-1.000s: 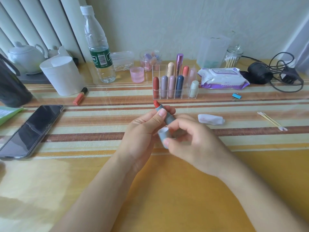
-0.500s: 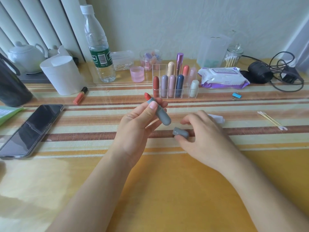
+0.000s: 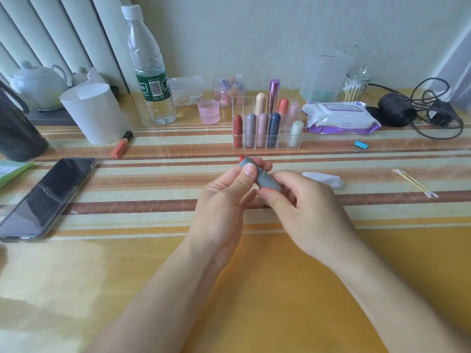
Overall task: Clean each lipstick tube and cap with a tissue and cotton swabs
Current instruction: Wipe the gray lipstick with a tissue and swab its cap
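gripping 1 grey lipstick tube [image 3: 265,180] in both hands' fingers, striped tablecloth [image 3: 153,200], pale wall [image 3: 254,34]

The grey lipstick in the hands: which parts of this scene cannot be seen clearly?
- Head view: grey lipstick middle, covered by left hand thumb.
- Its cap: not visible, possibly behind right hand.
- Tissue: near end behind right hand fingers.
- Phone: corner cut by left edge.

The cap is out of sight behind the hands. The right hand [image 3: 303,207] covers part of the tissue [image 3: 326,180]. At the desk's [image 3: 280,289] left edge, the dark jug [image 3: 17,133] and green paper [image 3: 10,170] are cut off.
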